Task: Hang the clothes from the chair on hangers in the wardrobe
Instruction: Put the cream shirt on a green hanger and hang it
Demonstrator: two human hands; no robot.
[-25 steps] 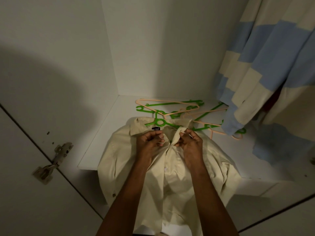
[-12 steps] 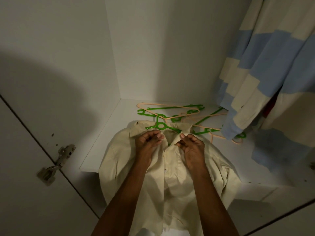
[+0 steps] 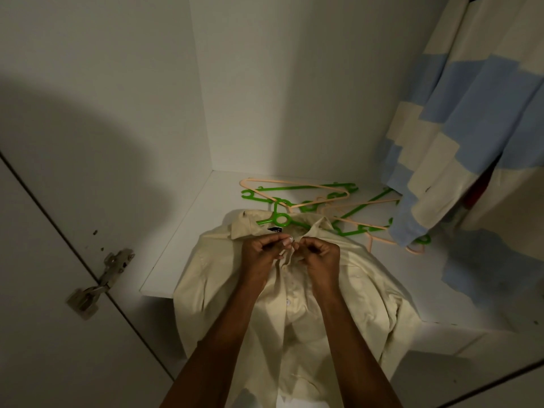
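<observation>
A cream button-up shirt point(image 3: 362, 287) lies front-up on the white wardrobe shelf point(image 3: 176, 254), its lower part hanging over the front edge. A green hanger point(image 3: 281, 219) sits inside its collar, only the ring and neck showing. My left hand point(image 3: 263, 254) and my right hand point(image 3: 319, 257) meet just below the collar, fingers curled, each pinching one side of the shirt's front opening at the top button.
Several loose green and peach hangers point(image 3: 329, 198) lie tangled at the back of the shelf. A blue-and-cream block-patterned garment point(image 3: 459, 119) hangs at the right, its hem over the hangers. The wardrobe door with a metal hinge point(image 3: 101, 282) stands open at the left.
Both hands have drawn closer together at the shirt's top button, fingertips now nearly touching. The shirt and hangers have stayed in place.
</observation>
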